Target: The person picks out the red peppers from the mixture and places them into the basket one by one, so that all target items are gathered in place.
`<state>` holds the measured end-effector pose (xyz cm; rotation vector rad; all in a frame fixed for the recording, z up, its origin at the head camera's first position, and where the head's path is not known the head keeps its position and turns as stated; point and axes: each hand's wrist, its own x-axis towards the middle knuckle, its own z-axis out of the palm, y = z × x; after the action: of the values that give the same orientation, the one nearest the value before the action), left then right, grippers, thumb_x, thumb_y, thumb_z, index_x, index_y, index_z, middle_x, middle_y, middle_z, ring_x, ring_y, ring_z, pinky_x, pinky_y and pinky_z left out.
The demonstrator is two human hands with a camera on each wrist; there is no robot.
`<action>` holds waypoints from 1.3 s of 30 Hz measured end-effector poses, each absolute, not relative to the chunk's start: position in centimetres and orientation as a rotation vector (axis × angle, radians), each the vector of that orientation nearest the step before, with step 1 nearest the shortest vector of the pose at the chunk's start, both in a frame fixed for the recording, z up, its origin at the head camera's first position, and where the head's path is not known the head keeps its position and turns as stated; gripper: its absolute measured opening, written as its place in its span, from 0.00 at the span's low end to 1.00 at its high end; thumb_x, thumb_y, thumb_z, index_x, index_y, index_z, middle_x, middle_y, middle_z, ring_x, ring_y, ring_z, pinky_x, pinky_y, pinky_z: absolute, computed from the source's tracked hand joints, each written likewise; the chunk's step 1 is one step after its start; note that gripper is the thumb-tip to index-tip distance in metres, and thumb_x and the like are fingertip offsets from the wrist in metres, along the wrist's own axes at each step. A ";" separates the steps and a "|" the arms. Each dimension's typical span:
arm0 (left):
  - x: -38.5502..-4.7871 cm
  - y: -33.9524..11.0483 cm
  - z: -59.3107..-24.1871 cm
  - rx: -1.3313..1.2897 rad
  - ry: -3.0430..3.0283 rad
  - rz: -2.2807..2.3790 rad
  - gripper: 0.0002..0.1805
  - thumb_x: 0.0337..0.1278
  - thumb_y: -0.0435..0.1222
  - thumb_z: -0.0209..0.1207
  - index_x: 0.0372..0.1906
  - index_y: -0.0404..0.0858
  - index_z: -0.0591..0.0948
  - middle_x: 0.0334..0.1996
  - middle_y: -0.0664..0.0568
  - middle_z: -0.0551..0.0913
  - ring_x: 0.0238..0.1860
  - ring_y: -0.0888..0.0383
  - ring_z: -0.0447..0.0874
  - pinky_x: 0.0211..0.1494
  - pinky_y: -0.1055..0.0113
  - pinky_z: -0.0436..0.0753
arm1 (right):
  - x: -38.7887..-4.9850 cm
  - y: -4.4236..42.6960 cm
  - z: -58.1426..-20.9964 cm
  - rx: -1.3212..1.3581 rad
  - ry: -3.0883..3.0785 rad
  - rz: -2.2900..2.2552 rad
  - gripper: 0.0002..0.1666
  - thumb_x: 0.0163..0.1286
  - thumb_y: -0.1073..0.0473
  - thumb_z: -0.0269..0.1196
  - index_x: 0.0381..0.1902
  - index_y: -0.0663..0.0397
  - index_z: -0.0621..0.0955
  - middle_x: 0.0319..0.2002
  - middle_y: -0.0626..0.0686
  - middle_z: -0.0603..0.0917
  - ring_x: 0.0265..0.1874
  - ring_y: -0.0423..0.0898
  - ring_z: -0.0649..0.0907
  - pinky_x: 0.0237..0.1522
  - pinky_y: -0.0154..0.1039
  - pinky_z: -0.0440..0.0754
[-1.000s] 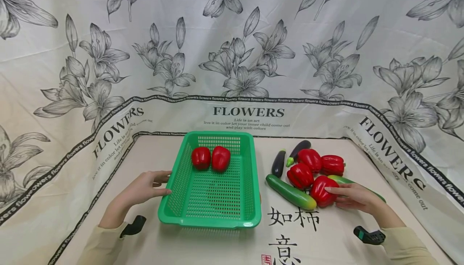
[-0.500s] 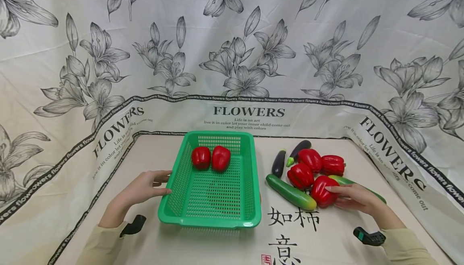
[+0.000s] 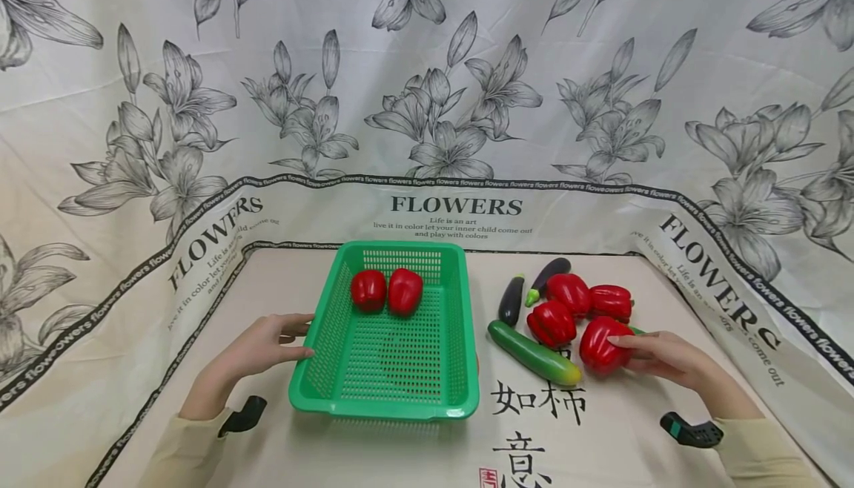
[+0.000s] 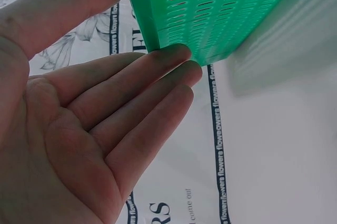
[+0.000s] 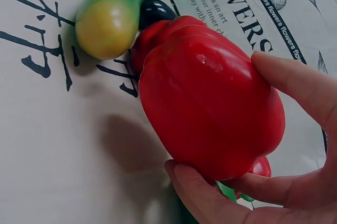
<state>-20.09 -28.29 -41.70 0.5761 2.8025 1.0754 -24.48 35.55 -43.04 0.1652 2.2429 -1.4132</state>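
My right hand (image 3: 660, 357) pinches a red bell pepper (image 3: 603, 345) between thumb and fingers, over the right part of the table. In the right wrist view that pepper (image 5: 210, 97) hangs above its shadow, gripped by the hand (image 5: 295, 145). At the left, my left hand (image 3: 267, 343) touches the side of the green basket (image 3: 384, 408) with its fingertips, fingers nearly straight. The left wrist view has the hand (image 4: 100, 97) with thumb and fingertips against the basket wall (image 4: 210, 18). Two red peppers (image 3: 368, 291) (image 3: 405, 292) lie inside the basket toward its back.
Three more red peppers (image 3: 551, 323) (image 3: 568, 294) (image 3: 610, 302) sit together on the right. Beside them are two dark eggplants (image 3: 511, 301) (image 3: 552, 273) and a green cucumber (image 3: 534, 353). Another green vegetable (image 3: 637, 331) is mostly hidden. A patterned curtain (image 3: 454, 210) stands behind.
My right hand has moved slightly right and up with the pepper, away from the cucumber's end. The left hand and basket hold their place.
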 end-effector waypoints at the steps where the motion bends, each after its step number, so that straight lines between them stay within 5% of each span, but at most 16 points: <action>1: -20.1 -28.3 -41.7 0.583 2.803 1.073 0.34 0.53 0.41 0.66 0.62 0.27 0.71 0.56 0.36 0.78 0.57 0.41 0.77 0.57 0.49 0.79 | -24.5 35.6 -42.9 0.158 2.253 -1.403 0.31 0.68 0.48 0.58 0.53 0.73 0.74 0.45 0.51 0.77 0.42 0.42 0.79 0.52 0.45 0.83; 17: -20.0 -28.4 -41.7 0.564 2.786 1.079 0.35 0.53 0.42 0.66 0.62 0.28 0.71 0.56 0.38 0.79 0.57 0.41 0.77 0.58 0.48 0.79 | -25.1 34.7 -40.5 0.058 2.234 -1.454 0.41 0.68 0.50 0.59 0.62 0.82 0.62 0.48 0.52 0.77 0.45 0.42 0.79 0.56 0.46 0.80; 39: -20.2 -28.4 -41.8 0.575 2.785 1.089 0.35 0.52 0.41 0.66 0.63 0.28 0.71 0.56 0.37 0.78 0.57 0.41 0.78 0.58 0.47 0.78 | -26.4 30.9 -37.4 -0.022 2.296 -1.371 0.40 0.68 0.48 0.59 0.64 0.74 0.63 0.57 0.61 0.72 0.51 0.50 0.77 0.56 0.48 0.80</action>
<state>-20.16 -28.43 -41.79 0.5745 2.7853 1.0894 -26.45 30.86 -37.41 -0.0221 2.2955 -1.3708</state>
